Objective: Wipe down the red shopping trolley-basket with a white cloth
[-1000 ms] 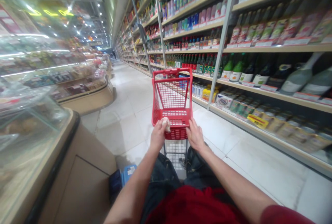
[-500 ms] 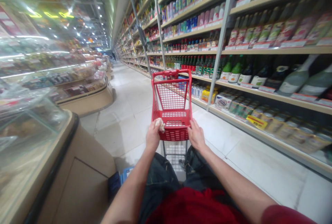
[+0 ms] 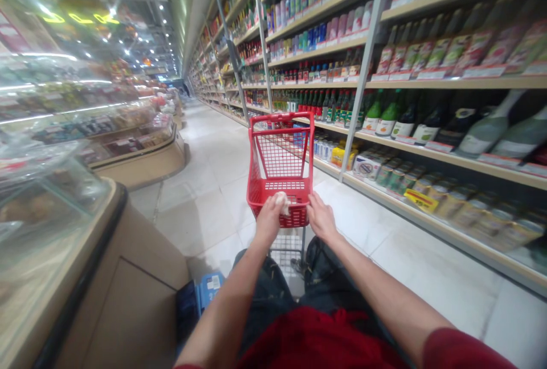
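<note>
A red shopping cart [image 3: 252, 187] with a grid basket stands right in front of me, its near rim facing my body. My left hand [image 3: 269, 220] is closed on a crumpled whitish cloth or tissue [image 3: 282, 203], pressed against the middle of that near rim. At the rim's right corner, my right hand [image 3: 321, 216] has its fingers wrapped round the red edge. The undersides of both hands are hidden. Below the basket, a wire lower rack [image 3: 287, 244] shows between my knees.
Tall shelves of bottles and cans [image 3: 316, 67] run along the right, with a yellow price tag [image 3: 421, 200] low down. A glass-topped display counter [image 3: 141, 266] stands close on my left, a blue box [image 3: 210, 288] by its base. The tiled aisle [image 3: 209, 169] stretches ahead.
My left hand has slid with the whitish cloth or tissue from the rim's left corner to its middle. My right hand stays at the right corner. The cart has shifted slightly left in view.
</note>
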Tool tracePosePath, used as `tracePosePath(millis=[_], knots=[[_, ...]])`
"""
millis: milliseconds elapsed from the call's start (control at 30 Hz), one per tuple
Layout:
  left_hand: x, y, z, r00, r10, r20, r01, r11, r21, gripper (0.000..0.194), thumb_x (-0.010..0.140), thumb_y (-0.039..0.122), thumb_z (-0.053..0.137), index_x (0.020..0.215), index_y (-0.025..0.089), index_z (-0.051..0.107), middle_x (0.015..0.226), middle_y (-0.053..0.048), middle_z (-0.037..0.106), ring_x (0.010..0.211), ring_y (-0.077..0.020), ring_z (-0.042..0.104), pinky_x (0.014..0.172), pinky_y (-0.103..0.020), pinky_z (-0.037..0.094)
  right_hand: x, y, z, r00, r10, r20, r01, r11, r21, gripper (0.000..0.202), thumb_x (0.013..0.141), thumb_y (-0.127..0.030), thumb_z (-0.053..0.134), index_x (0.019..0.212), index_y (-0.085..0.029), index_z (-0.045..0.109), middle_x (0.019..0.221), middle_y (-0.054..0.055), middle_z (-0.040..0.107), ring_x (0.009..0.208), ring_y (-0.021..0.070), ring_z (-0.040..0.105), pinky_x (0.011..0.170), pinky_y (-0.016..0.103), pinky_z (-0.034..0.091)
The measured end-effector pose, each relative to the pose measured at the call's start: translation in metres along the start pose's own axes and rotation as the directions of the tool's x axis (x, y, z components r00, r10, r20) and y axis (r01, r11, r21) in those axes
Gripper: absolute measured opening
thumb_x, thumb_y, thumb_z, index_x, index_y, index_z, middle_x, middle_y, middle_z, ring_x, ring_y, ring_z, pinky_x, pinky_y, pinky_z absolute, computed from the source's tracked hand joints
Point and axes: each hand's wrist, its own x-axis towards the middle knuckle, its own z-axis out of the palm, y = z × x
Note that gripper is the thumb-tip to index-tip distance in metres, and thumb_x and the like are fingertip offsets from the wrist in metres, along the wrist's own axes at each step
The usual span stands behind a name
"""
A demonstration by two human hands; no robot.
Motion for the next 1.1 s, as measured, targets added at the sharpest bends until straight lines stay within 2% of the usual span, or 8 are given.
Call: tracePosePath(millis=[67, 133, 333, 500, 667, 833, 967, 1100], knots=[[-0.001, -0.013, -0.004, 0.996, -0.075, -0.049, 0.076, 0.997, 0.011, 0.042, 0.083, 0.007, 0.042, 0.121, 0.02, 0.053, 0.135, -0.009, 0.047, 0.126, -0.0223, 0.04, 0.105, -0.043, 0.035, 0.001, -0.001, 0.0, 1.0, 0.005, 0.0, -0.005, 1.0, 0.011, 0.043, 0.09, -0.028, 0.032, 0.131, -0.02, 0.039, 0.142, 0.011, 0.036, 0.128, 0.0209, 0.035, 0.095, 0.043, 0.036], [-0.002, -0.012, -0.001, 0.996, -0.076, -0.056, 0.077, 0.997, 0.008, 0.043, 0.082, 0.006, 0.042, 0.121, 0.021, 0.053, 0.135, -0.008, 0.047, 0.127, -0.0224, 0.039, 0.105, -0.043, 0.035, 0.001, -0.003, 0.002, 1.0, 0.01, -0.016, -0.01, 1.0, 0.013, 0.043, 0.089, -0.027, 0.033, 0.131, -0.02, 0.039, 0.141, 0.011, 0.036, 0.128, 0.0204, 0.035, 0.095, 0.041, 0.036], [-0.003, 0.037, 0.025, 0.984, 0.169, 0.057, -0.17, 0.985, 0.013, 0.05, 0.083, 0.007, 0.039, 0.132, 0.018, 0.04, 0.142, -0.013, 0.037, 0.134, -0.0233, 0.026, 0.107, -0.046, 0.03, -0.005, -0.009, 0.006, 0.995, -0.036, -0.088, 0.031, 0.998, -0.057, 0.045, 0.088, -0.024, 0.034, 0.132, -0.016, 0.04, 0.143, 0.013, 0.032, 0.132, 0.0253, 0.027, 0.102, 0.052, 0.025], [-0.008, 0.022, 0.011, 0.997, 0.018, 0.075, -0.021, 0.999, 0.045, 0.055, 0.081, 0.002, 0.034, 0.131, 0.022, 0.04, 0.143, -0.01, 0.035, 0.134, -0.024, 0.027, 0.106, -0.05, 0.028, -0.009, -0.014, 0.004, 0.981, -0.161, -0.11, 0.156, 0.986, -0.049, 0.047, 0.087, -0.02, 0.032, 0.133, -0.018, 0.038, 0.143, 0.012, 0.033, 0.133, 0.0232, 0.025, 0.104, 0.053, 0.023], [-0.007, 0.018, 0.008, 0.999, -0.044, -0.001, 0.043, 0.984, -0.171, 0.056, 0.08, 0.006, 0.036, 0.135, 0.015, 0.034, 0.141, -0.014, 0.037, 0.133, -0.0207, 0.03, 0.11, -0.044, 0.026, -0.01, -0.028, 0.009, 0.955, -0.291, -0.063, 0.291, 0.957, -0.018, 0.047, 0.087, -0.02, 0.033, 0.133, -0.015, 0.039, 0.141, 0.012, 0.037, 0.131, 0.0209, 0.031, 0.104, 0.047, 0.024], [-0.015, 0.027, 0.006, 0.987, -0.118, 0.111, 0.156, 0.877, -0.454, 0.072, 0.074, 0.013, 0.048, 0.14, 0.011, 0.019, 0.142, -0.018, 0.034, 0.128, -0.0235, 0.038, 0.105, -0.041, 0.034, -0.01, -0.047, 0.016, 0.952, -0.305, -0.014, 0.304, 0.952, -0.035, 0.048, 0.085, -0.026, 0.043, 0.132, -0.015, 0.04, 0.14, 0.014, 0.037, 0.128, 0.0243, 0.035, 0.102, 0.049, 0.025], [-0.023, 0.01, -0.006, 0.974, -0.134, 0.18, 0.213, 0.803, -0.557, 0.073, 0.069, 0.008, 0.045, 0.138, 0.014, 0.025, 0.14, -0.014, 0.04, 0.126, -0.0215, 0.041, 0.106, -0.042, 0.032, -0.004, -0.057, 0.027, 0.959, -0.278, -0.062, 0.274, 0.959, -0.066, 0.048, 0.081, -0.03, 0.051, 0.127, -0.019, 0.045, 0.137, 0.014, 0.041, 0.123, 0.0274, 0.039, 0.101, 0.057, 0.02], [-0.018, -0.001, -0.012, 0.962, -0.211, 0.175, 0.273, 0.686, -0.674, 0.068, 0.065, 0.003, 0.043, 0.131, 0.019, 0.038, 0.134, -0.009, 0.048, 0.124, -0.0178, 0.044, 0.106, -0.037, 0.033, 0.003, -0.056, 0.035, 0.957, -0.272, -0.098, 0.269, 0.962, -0.044, 0.044, 0.078, -0.016, 0.051, 0.121, -0.026, 0.051, 0.131, 0.009, 0.05, 0.114, 0.0242, 0.047, 0.103, 0.055, 0.02]])
